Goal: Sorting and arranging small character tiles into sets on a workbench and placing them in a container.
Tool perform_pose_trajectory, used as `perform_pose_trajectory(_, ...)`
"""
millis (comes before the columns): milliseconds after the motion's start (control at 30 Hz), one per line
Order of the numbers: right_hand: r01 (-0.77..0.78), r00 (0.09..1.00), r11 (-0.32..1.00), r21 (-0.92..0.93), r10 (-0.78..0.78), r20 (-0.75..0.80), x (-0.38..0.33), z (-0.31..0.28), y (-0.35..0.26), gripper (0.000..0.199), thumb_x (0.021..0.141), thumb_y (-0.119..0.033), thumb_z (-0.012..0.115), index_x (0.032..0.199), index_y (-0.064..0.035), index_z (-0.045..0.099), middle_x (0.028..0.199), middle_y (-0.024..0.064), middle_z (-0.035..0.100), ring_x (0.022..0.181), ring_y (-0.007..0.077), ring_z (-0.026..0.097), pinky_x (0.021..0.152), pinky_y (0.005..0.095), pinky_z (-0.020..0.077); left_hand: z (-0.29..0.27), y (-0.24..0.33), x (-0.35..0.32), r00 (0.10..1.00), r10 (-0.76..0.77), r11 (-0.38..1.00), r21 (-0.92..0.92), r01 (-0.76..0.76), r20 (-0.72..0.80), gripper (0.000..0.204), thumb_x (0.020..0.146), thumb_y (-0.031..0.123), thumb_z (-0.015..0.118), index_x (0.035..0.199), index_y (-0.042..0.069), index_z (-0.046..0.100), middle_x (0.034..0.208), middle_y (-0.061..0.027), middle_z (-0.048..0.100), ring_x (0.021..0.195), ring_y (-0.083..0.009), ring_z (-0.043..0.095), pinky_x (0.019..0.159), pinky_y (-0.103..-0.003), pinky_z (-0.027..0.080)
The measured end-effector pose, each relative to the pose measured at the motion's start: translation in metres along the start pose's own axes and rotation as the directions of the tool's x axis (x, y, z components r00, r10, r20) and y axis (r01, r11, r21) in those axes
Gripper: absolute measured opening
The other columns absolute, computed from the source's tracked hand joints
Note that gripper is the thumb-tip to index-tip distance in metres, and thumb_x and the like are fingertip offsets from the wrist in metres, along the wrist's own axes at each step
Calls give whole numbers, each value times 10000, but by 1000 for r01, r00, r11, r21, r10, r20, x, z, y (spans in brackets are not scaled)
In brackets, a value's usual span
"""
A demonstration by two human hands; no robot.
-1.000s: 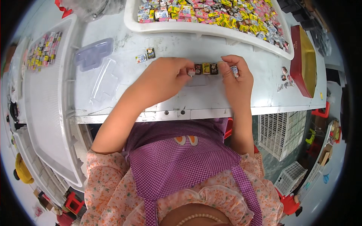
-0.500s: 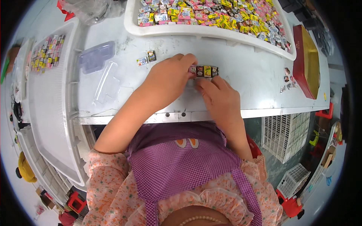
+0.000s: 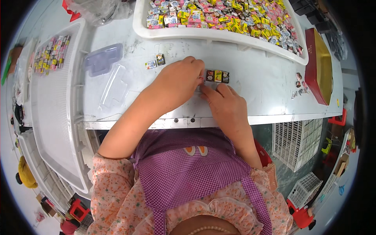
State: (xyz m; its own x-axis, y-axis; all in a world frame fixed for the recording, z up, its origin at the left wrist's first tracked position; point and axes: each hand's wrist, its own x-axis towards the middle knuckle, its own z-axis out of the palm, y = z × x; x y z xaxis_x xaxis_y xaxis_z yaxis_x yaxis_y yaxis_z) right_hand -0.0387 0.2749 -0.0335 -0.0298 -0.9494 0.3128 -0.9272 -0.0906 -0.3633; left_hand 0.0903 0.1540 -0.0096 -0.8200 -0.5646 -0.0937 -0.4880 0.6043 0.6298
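White table (image 3: 270, 88) under everything; big white tray (image 3: 219, 37) at its far side, heaped with tiny printed boxes (image 3: 235, 17); long mesh tray (image 3: 53, 113) on my left, a block of similar tiny boxes (image 3: 53, 55) at its far end, bare mesh nearer me; red box (image 3: 311, 62) with gold inside standing over at my right; my left hand (image 3: 178, 80) comes in from the left, fingers bent, thumb and index pinched on something small and pink; my right hand (image 3: 228, 105) is just nearer my body, fingers curled, thumb and index tips right up by that same pinch, can't tell if they grip it too or only steady it; lavender plastic tray (image 3: 102, 60) and a clear plastic tray (image 3: 113, 88) lie well left of my hands; key bit: row of three tiny boxes (image 3: 218, 76), dark brown, yellow, black, flat on the table, long axis left to right, roughly along the table edge; its brown end sits just right of my left fingertips, its near side just beyond my right knuckles, contact unclear there; neither hand clearly nearer; one black box (image 3: 160, 59) and one white-blue box (image 3: 150, 65) side by side beyond my left forearm; scatter of small pieces (image 3: 299, 84) beside the red box; smallest: the pink piece (image 3: 201, 80), mostly hidden by my fingers, off the row's brown end
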Motion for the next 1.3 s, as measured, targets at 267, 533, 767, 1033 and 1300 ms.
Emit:
perform_pose_trajectory(267, -6, 1000, 1000, -2, 6, 24, -1, -1, -1, 207, 714, -95, 681, 920, -102, 660, 717, 35, 464, 653, 200, 571, 505, 316, 483, 4, 0, -4, 997, 30, 992, -121, -38, -68, 73, 798, 44, 582, 861, 19, 554, 913, -150, 547, 810, -337, 573, 713, -384, 472)
perform_pose_trajectory(533, -156, 956, 969, 193, 197, -219, 8, -7, 28, 165, 788, -79, 657, 952, -70, 644, 722, 81, 562, 588, 239, 556, 516, 332, 453, -2, 2, -5, 999, 20, 994, -111, -24, -36, 76, 838, 51, 532, 870, 11, 587, 882, -165, 555, 836, -350, 574, 736, -410, 465)
perform_pose_trajectory(767, -180, 948, 976, 120, 205, -245, 9, 6, 38, 159, 796, -91, 656, 955, -86, 651, 721, 60, 558, 586, 234, 561, 513, 330, 452, -14, 7, 4, 999, 53, 994, 96, -51, -15, 66, 811, 34, 544, 839, 15, 601, 836, -152, 560, 845, -332, 570, 746, -405, 461)
perform_pose_trajectory(1033, -169, 946, 978, 121, 196, -260, 7, 7, 39, 150, 794, -96, 657, 943, -81, 649, 725, 64, 563, 600, 241, 569, 518, 341, 459, -8, 7, 18, 989, 146, 954, 263, -142, 6, 73, 748, 1, 541, 813, 8, 573, 864, -140, 554, 883, -309, 567, 737, -389, 483)
perform_pose_trajectory(1300, -151, 946, 980, 130, 181, -268, 7, 7, 38, 150, 788, -91, 662, 937, -76, 645, 715, 67, 553, 605, 246, 565, 515, 345, 454, 13, 3, -9, 944, 310, 873, 426, -237, -110, 162, 711, 50, 599, 867, 8, 577, 921, -110, 549, 880, -262, 567, 711, -336, 510)
